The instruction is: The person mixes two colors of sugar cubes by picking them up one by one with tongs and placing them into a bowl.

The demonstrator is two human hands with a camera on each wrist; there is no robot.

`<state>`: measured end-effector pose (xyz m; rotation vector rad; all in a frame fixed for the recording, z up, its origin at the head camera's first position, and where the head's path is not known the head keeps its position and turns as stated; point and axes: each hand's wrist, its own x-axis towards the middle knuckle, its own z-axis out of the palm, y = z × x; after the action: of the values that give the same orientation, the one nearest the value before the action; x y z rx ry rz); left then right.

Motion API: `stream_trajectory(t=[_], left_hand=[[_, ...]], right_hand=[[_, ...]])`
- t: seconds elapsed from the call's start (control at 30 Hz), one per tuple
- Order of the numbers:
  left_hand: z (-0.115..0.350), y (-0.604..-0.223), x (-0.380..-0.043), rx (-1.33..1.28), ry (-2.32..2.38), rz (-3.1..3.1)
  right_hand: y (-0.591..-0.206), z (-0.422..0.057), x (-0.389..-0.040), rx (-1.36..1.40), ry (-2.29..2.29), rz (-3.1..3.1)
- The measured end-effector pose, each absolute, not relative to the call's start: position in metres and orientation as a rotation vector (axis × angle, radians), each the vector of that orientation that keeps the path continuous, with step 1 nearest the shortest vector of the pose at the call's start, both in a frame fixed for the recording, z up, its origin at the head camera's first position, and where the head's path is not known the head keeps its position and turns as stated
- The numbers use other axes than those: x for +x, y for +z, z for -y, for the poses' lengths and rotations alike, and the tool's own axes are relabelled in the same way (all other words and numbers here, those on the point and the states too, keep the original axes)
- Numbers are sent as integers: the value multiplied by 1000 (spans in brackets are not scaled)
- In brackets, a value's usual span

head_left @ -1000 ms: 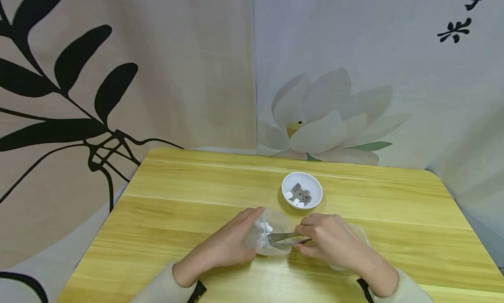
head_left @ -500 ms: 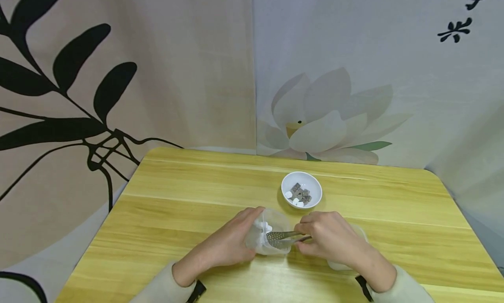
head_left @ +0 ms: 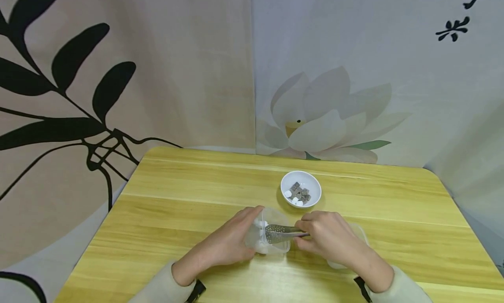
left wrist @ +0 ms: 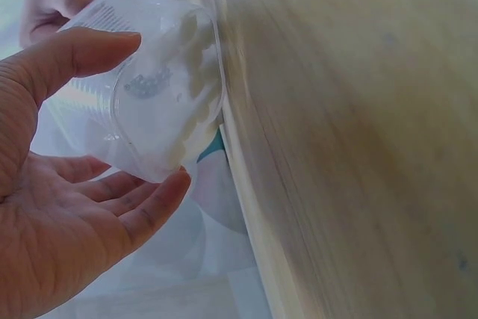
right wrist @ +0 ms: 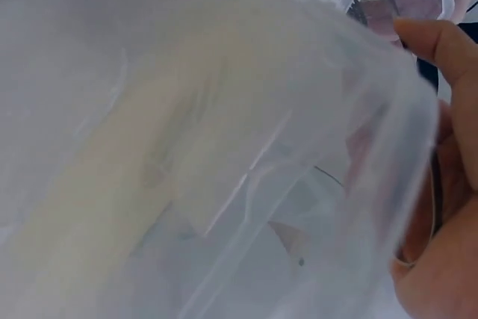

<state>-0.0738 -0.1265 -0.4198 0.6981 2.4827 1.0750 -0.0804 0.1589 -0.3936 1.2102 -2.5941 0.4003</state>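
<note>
My left hand (head_left: pixel 234 239) grips a clear plastic container (left wrist: pixel 160 84) between thumb and fingers, tilted on its side with its mouth to the right. White pieces (left wrist: pixel 198 72) lie along its lower side in the left wrist view. My right hand (head_left: pixel 328 235) holds metal tongs (head_left: pixel 279 235) with perforated heads, which reach into the container's mouth. Whether the tongs hold a piece cannot be made out. Behind both hands stands a white bowl (head_left: pixel 290 178) with several grey cubes (head_left: pixel 300 192) and a few white pieces (head_left: pixel 288 193).
A translucent plastic box or lid (head_left: pixel 335 265) lies partly hidden under my right forearm; blurred translucent plastic (right wrist: pixel 224 125) fills much of the right wrist view. The wooden table (head_left: pixel 197 180) ends at a printed curtain (head_left: pixel 197 75).
The tongs have shifted up and slightly deeper into the container, and their heads now cover some of the white pieces. My left hand and the bowl stay nearly in place.
</note>
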Motion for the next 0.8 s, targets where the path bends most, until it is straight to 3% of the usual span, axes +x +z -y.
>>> stream_trajectory(t=[0.8], left_hand=[[128,-419,-73,718,1082,-2481]], right_hand=[[-398,-159,-83,1363,459,2355]])
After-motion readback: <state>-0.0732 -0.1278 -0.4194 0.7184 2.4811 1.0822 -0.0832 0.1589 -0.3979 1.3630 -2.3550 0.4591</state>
